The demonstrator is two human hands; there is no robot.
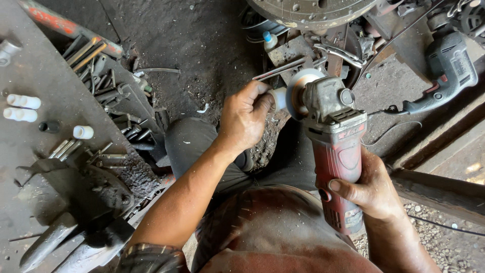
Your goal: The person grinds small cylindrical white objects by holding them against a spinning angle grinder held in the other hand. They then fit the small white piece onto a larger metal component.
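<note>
Both hands busy: left hand (pixel 246 117) pinching one small white piece (pixel 278 98) against one red grinder (pixel 334 146), right hand (pixel 371 188) gripping it

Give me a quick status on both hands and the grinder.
Right hand grips red angle grinder. Left hand presses small white piece to the wheel. Nothing between them.

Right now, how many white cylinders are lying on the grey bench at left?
3: two side by side near the bench's left edge, one shorter further right, above the metal rods. Clutter may hide more.
</note>
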